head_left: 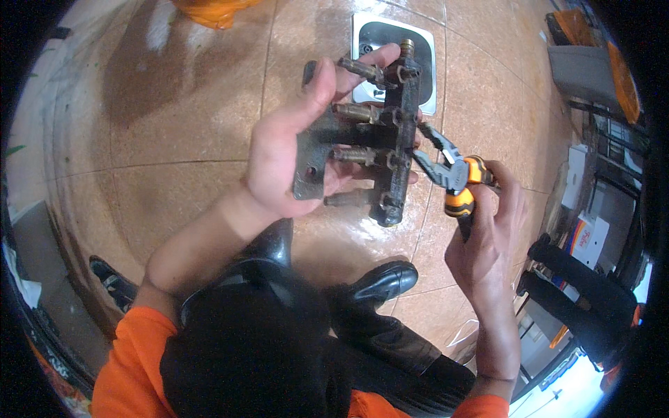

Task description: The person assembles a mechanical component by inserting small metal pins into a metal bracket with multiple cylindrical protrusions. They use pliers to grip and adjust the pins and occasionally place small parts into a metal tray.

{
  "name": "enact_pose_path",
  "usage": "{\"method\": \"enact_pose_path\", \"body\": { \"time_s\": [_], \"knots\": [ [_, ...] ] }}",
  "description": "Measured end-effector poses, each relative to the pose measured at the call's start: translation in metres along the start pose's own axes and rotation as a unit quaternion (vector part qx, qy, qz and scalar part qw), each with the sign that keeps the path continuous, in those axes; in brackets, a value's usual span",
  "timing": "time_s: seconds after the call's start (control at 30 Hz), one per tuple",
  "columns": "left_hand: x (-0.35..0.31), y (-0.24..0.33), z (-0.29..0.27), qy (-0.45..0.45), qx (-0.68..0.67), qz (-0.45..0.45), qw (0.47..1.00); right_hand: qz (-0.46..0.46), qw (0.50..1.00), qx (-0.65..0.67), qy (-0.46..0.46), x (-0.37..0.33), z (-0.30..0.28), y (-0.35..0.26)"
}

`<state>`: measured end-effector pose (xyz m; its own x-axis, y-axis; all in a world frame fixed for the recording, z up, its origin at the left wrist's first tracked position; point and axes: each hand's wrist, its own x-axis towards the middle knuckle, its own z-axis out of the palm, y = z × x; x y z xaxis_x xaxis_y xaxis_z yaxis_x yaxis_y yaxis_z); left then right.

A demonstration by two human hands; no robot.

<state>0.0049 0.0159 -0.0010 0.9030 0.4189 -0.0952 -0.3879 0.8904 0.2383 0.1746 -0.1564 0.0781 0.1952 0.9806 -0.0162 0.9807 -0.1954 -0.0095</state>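
My left hand (275,157) is wrapped round a dark, grimy metal pipe manifold (403,132), held up off the floor. Several short threaded nozzles stick out of its bar toward the left, and a flat bracket with a hole (310,171) lies against my palm. The bar's far end shows a brass-coloured thread (408,47). Some of my fingers are hidden behind the metal. In my right hand (491,244) is a pair of pliers (456,177) with orange and black handles. Their jaws are spread apart, close to the bar's right side; whether they touch it I cannot tell.
Beyond the manifold, a small steel basin (430,63) with small dark parts in it rests on the tiled floor (188,125). An orange bag (217,10) lies at the far edge. On the right are another person's dark-trousered legs (582,285), a grey container (585,73) and a box (587,235).
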Motion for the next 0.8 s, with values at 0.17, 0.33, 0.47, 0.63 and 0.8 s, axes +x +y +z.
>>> {"method": "enact_pose_path", "body": {
  "time_s": [0.17,0.33,0.47,0.63,0.8],
  "knots": [
    [0.002,0.009,-0.014,-0.054,-0.114,-0.075,0.989,0.125,0.98,0.156,-0.006,-0.006,0.003,0.006],
    [0.003,0.005,-0.024,-0.104,-0.221,-0.135,0.96,0.182,0.912,0.366,0.026,0.002,-0.011,-0.008],
    [0.003,0.006,-0.022,-0.104,-0.207,-0.159,0.96,0.2,0.892,0.402,0.052,0.026,-0.023,-0.03],
    [0.002,0.002,-0.021,-0.111,-0.249,-0.169,0.947,0.032,0.947,0.312,0.069,0.05,-0.015,-0.035],
    [-0.001,-0.002,-0.022,-0.087,-0.216,-0.198,0.952,0.052,0.938,0.342,0.019,0.055,-0.01,-0.036]
  ]
}}
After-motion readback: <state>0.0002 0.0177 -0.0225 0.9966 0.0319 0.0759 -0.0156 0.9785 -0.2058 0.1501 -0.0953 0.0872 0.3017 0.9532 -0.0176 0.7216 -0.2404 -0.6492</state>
